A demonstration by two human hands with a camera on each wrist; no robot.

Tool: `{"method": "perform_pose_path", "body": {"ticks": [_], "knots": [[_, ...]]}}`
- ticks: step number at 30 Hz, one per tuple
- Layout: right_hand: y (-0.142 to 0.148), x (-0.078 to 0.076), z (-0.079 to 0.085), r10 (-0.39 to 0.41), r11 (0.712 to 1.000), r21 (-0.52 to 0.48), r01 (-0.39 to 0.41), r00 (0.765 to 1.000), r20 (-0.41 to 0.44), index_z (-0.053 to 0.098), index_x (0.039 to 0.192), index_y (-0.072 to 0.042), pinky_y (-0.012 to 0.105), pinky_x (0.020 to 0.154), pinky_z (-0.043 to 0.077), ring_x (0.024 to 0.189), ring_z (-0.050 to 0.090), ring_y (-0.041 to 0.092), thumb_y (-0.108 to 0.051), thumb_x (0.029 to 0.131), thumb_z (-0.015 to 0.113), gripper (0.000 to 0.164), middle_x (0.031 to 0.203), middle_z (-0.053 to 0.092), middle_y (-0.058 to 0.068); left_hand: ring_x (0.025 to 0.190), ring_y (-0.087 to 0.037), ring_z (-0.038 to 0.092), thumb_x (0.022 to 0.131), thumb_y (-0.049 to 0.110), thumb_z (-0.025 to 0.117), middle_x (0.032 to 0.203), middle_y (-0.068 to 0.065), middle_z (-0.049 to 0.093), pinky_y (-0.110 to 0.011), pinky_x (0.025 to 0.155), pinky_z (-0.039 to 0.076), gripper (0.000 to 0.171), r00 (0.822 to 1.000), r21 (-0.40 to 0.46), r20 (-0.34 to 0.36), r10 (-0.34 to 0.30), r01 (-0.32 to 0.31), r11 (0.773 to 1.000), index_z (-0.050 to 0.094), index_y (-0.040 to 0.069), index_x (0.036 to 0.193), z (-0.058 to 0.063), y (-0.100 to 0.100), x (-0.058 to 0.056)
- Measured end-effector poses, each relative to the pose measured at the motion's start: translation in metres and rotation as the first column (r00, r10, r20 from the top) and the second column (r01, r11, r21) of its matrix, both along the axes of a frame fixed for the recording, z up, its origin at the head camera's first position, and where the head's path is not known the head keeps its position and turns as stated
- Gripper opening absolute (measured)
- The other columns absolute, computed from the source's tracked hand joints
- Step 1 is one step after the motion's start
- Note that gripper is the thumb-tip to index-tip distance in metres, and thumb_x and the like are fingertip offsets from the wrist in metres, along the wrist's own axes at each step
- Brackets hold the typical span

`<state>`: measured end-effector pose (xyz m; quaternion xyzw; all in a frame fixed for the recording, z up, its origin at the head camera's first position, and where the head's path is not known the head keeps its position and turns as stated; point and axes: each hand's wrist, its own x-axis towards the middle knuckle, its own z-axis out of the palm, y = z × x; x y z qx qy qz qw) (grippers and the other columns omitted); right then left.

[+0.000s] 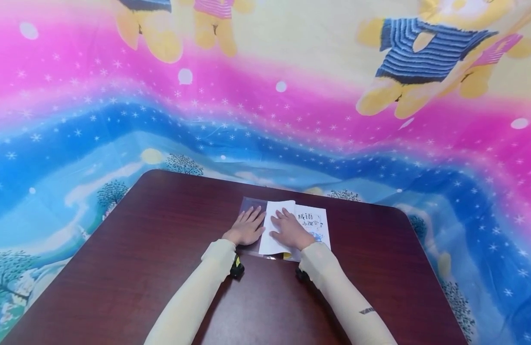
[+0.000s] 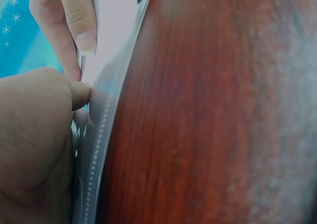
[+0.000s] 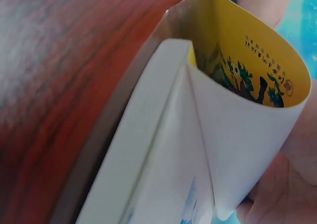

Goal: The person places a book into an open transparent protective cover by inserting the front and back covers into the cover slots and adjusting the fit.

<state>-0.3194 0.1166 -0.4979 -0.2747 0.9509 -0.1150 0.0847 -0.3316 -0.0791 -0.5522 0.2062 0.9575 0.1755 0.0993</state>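
Note:
A book [image 1: 306,213] with dark printed characters on white paper lies near the middle of the table. Its white cover flap [image 1: 271,245] is folded over to the left. A clear plastic book cover [image 1: 251,202] sticks out beyond the flap's left side; its dotted seam shows in the left wrist view. My left hand [image 1: 246,228] rests on this plastic with fingers spread, thumb beside the flap. With fingers spread, my right hand [image 1: 291,230] presses on the flap. The right wrist view shows the flap bulging in a curve, its yellow inner side [image 3: 262,45] printed with small figures.
The dark red-brown wooden table [image 1: 118,268] has rounded far corners. Behind and around it hangs a colourful cloth [image 1: 265,115] with bears, snowflakes and trees. A dark device [image 1: 237,268] is strapped at the left wrist.

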Motion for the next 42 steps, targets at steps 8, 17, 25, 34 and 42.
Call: {"method": "perform_pose_path", "body": {"ticks": [8, 17, 25, 34, 42], "knots": [[-0.004, 0.0, 0.002, 0.004, 1.0, -0.012, -0.004, 1.0, 0.014, 0.05, 0.147, 0.001, 0.058, 0.124, 0.017, 0.153, 0.02, 0.045, -0.029, 0.101, 0.06, 0.056, 0.16, 0.032, 0.028, 0.159, -0.029, 0.002, 0.109, 0.042, 0.029, 0.172, -0.004, 0.006, -0.048, 0.128, 0.001, 0.061, 1.0, -0.008, -0.013, -0.002, 0.002, 1.0, 0.017, 0.02, 0.165, -0.002, 0.0, -0.002], [0.009, -0.006, 0.007, 0.004, 0.99, -0.139, 0.004, 0.998, 0.06, 0.043, 0.15, 0.008, 0.055, 0.125, 0.015, 0.155, 0.012, 0.043, -0.03, 0.102, 0.06, 0.063, 0.164, 0.024, 0.028, 0.159, -0.028, 0.002, 0.11, 0.042, 0.028, 0.172, -0.004, 0.006, -0.049, 0.128, 0.002, 0.06, 1.0, -0.006, 0.002, -0.002, 0.002, 1.0, 0.017, 0.021, 0.165, 0.001, -0.001, -0.002], [0.041, -0.003, 0.02, -0.003, 0.969, -0.243, 0.047, 0.985, 0.175, 0.025, 0.158, 0.005, 0.057, 0.124, 0.018, 0.156, 0.011, 0.04, -0.033, 0.1, 0.063, 0.079, 0.169, 0.011, 0.022, 0.159, -0.027, 0.0, 0.11, 0.043, 0.027, 0.172, -0.003, 0.004, -0.048, 0.128, 0.0, 0.06, 1.0, 0.013, 0.019, 0.006, -0.006, 1.0, 0.014, 0.021, 0.165, -0.002, -0.001, 0.0], [0.049, -0.001, 0.019, -0.002, 0.965, -0.256, 0.064, 0.971, 0.238, 0.016, 0.162, -0.003, 0.056, 0.124, 0.02, 0.156, 0.012, 0.036, -0.037, 0.103, 0.06, 0.082, 0.171, 0.004, 0.015, 0.159, -0.026, 0.0, 0.11, 0.043, 0.027, 0.172, -0.002, 0.004, -0.047, 0.128, 0.0, 0.06, 0.999, 0.023, 0.032, 0.008, -0.009, 1.0, 0.015, 0.022, 0.165, -0.001, -0.001, 0.0], [0.042, -0.001, 0.018, 0.012, 0.963, -0.266, 0.051, 0.973, 0.231, 0.017, 0.161, 0.001, 0.056, 0.124, 0.018, 0.156, 0.01, 0.038, -0.035, 0.102, 0.062, 0.082, 0.17, 0.004, 0.018, 0.159, -0.027, -0.001, 0.109, 0.044, 0.027, 0.172, -0.002, 0.003, -0.047, 0.128, -0.001, 0.062, 0.999, 0.045, 0.031, -0.007, 0.006, 0.999, 0.014, 0.021, 0.165, -0.002, -0.003, -0.001]]}}
